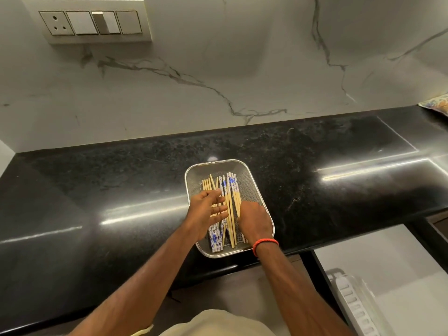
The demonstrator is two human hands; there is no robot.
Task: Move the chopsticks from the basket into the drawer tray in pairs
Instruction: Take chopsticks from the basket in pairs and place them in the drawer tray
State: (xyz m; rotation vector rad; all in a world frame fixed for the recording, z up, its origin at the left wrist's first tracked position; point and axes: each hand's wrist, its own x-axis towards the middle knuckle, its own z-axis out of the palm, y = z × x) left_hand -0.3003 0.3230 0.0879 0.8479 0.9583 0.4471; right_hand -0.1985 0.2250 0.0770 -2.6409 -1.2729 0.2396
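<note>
left hand (208, 212) splayed over chopsticks (229, 202) | right hand (254, 220) curled on them; grip unclear | basket (244, 166)

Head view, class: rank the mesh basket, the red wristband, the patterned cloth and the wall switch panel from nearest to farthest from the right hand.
From the right hand:
1. Mesh basket: beneath the hand, fingers inside it.
2. Red wristband: on that same wrist, just behind.
3. Patterned cloth: far right, on the counter's back corner.
4. Wall switch panel: upper left, on the wall.
The first two are too close to call.
</note>
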